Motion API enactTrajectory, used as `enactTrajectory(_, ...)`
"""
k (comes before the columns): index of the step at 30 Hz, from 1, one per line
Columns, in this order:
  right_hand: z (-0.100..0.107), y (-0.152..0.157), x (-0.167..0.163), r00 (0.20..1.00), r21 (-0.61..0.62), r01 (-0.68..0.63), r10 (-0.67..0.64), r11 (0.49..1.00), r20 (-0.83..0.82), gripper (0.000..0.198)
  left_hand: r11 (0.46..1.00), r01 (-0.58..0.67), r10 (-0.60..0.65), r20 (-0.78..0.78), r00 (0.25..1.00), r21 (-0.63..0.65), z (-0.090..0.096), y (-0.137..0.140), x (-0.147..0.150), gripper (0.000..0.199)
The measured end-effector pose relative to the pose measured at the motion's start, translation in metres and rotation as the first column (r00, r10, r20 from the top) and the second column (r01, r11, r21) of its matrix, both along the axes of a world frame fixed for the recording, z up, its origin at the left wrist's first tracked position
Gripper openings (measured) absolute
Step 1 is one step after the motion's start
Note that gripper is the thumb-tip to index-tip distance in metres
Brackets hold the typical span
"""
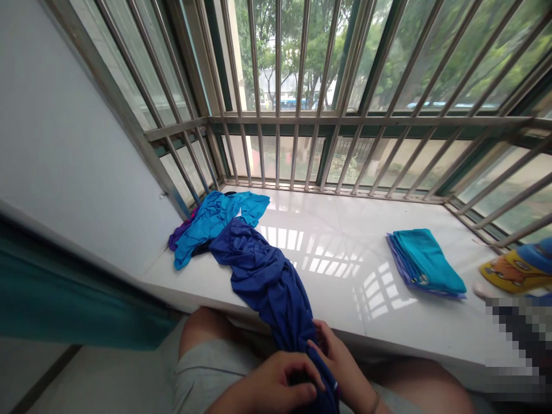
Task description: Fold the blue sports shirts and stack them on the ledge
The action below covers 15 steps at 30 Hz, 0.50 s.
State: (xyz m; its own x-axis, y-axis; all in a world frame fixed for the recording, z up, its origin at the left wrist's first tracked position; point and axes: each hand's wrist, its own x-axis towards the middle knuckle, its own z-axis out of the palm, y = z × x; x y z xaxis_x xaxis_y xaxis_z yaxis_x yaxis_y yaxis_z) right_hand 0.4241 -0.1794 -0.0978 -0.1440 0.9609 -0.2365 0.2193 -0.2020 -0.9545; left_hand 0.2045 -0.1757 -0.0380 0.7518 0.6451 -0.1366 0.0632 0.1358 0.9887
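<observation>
Head view: the left hand [280,379] is over the near end of a blue cloth [276,276], thumb and fingers curled into a loose ring; from here I can't tell whether it grips any fabric. The right hand [338,359] lies along the cloth's right edge, touching it, and I can't make out whether it is clamped on it either. The cloth runs, bunched and wrinkled, from between the person's knees [204,328] onto a glossy white ledge [336,224], toward the far left. There it touches a crumpled turquoise garment [215,218], with purple fabric [179,234] showing at its left. Over on the right is a folded stack [429,261], turquoise on top. Right of that I see a yellow and blue thing [515,267]. Metal bars [276,63] line the far side, trees [317,69] beyond them. A teal curtain [77,293] hangs near left.
</observation>
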Motion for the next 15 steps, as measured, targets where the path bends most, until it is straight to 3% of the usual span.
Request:
enactTrajectory(2, 0.006, 0.0, -0.01, 0.988, -0.059, -0.001, -0.008, 0.998, -0.154, 0.065, 0.995, -0.099, 0.098, 0.053, 0.994, 0.012, -0.001, 0.013, -0.005, 0.066)
enactTrajectory(4, 0.017, -0.001, -0.012, 0.973, -0.065, -0.015, 0.0, 0.998, -0.23, 0.06, 0.934, -0.35, 0.347, 0.044, 0.937, 0.075, -0.012, 0.032, -0.013, 0.072)
enactTrajectory(6, 0.031, -0.003, -0.008, 0.972, -0.031, -0.026, 0.018, 0.999, -0.236, 0.055, 0.77, -0.595, 0.618, -0.035, 0.786, 0.232, -0.025, 0.055, -0.024, 0.073)
enactTrajectory(8, 0.046, -0.007, 0.001, 0.973, 0.0, -0.054, 0.053, 0.999, -0.223, 0.053, 0.622, -0.685, 0.765, -0.107, 0.635, 0.38, -0.037, 0.077, -0.037, 0.084)
enactTrajectory(9, 0.053, -0.01, 0.006, 0.971, 0.003, -0.086, 0.085, 0.996, -0.223, 0.051, 0.588, -0.689, 0.793, -0.133, 0.595, 0.423, -0.042, 0.087, -0.043, 0.091)
enactTrajectory(12, 0.077, -0.019, 0.022, 0.939, -0.029, -0.236, 0.221, 0.971, -0.262, 0.048, 0.599, -0.631, 0.784, -0.201, 0.587, 0.493, -0.051, 0.106, -0.058, 0.09)
enactTrajectory(15, 0.105, -0.027, 0.035, 0.883, -0.051, -0.36, 0.323, 0.931, -0.342, 0.052, 0.691, -0.526, 0.701, -0.28, 0.656, 0.496, -0.055, 0.108, -0.06, 0.048)
